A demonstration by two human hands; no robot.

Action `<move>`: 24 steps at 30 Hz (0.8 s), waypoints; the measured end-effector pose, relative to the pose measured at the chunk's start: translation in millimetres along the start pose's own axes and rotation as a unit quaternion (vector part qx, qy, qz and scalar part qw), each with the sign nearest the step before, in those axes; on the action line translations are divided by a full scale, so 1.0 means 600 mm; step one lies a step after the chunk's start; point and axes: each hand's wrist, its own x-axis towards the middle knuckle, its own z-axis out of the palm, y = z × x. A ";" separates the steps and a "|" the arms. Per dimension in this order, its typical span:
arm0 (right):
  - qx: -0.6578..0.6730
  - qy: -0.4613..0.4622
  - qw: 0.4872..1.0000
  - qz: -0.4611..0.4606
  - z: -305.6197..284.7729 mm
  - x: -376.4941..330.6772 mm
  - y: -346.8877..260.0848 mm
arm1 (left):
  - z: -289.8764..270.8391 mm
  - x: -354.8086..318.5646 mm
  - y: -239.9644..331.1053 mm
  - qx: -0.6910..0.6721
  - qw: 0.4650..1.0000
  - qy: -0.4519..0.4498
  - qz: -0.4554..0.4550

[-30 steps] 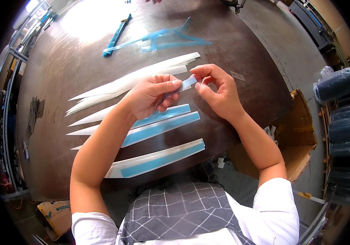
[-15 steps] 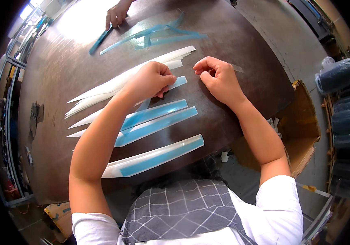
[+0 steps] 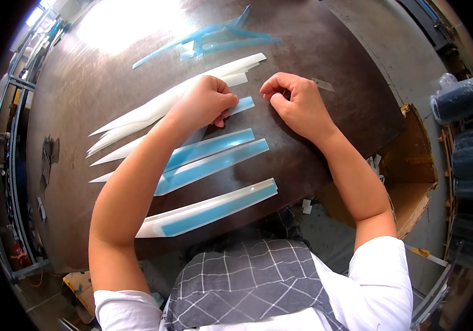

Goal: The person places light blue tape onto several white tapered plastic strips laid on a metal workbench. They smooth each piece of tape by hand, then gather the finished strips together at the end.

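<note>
**Person's clothing, seen from above**

White short-sleeved T-shirt, sleeves ending above the elbows at lower left and lower right of frame. Grey apron with thin white grid check over the chest, bottom centre. Forearms bare. Left hand (image 3: 206,102) and right hand (image 3: 297,102) bare, no gloves, rings or watch visible.

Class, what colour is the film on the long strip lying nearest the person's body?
Light blue film on a white strip, seen clearly in the head view.

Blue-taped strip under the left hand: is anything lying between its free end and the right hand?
Nothing visible. The blue-taped strip pokes out from under the left hand, and only bare table separates its end from the right hand.
</note>
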 end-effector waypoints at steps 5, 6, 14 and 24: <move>-0.002 -0.012 1.000 0.011 0.000 -0.002 -0.004 | 0.001 0.000 0.001 0.006 1.000 0.007 -0.008; -0.007 -0.011 1.000 0.006 0.000 -0.002 -0.002 | 0.000 -0.001 0.003 0.006 1.000 0.005 -0.010; -0.013 -0.014 1.000 -0.005 0.002 -0.002 -0.004 | -0.003 -0.006 -0.001 0.004 1.000 0.005 -0.004; -0.034 -0.027 0.999 -0.020 0.002 -0.004 -0.003 | 0.000 -0.005 -0.001 0.016 1.000 0.008 -0.005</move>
